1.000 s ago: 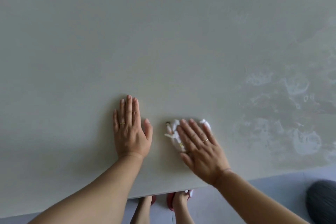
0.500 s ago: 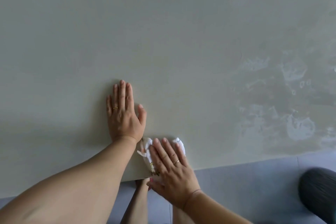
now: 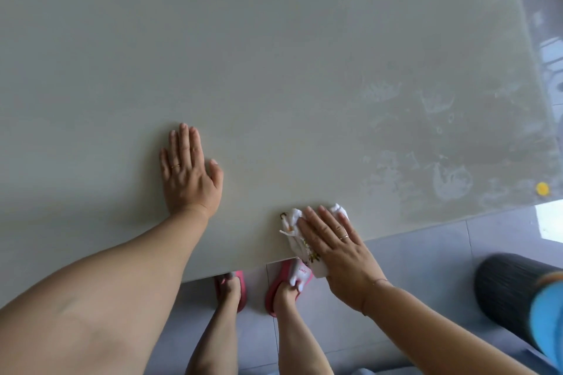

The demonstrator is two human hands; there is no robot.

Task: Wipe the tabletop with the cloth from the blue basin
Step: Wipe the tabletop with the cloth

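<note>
A white cloth (image 3: 291, 224) with a small flower print lies crumpled at the near edge of the pale grey-green tabletop (image 3: 274, 55). My right hand (image 3: 333, 248) presses flat on top of it, fingers together and pointing away; part of the cloth hangs over the table edge. My left hand (image 3: 189, 173) rests flat on the bare tabletop to the left of the cloth, palm down, holding nothing. The blue basin is not clearly in view.
Wet streaks and drying patches (image 3: 451, 161) cover the right side of the table. A small yellow dot (image 3: 542, 189) sits near the right corner. Below the edge are my feet in pink slippers (image 3: 286, 283), grey floor tiles, and a dark ribbed round object (image 3: 511, 292) with something blue.
My right hand has slid the cloth along the near edge, first left toward my left hand, then back to the right. The view has pulled back; my left hand stays flat.
</note>
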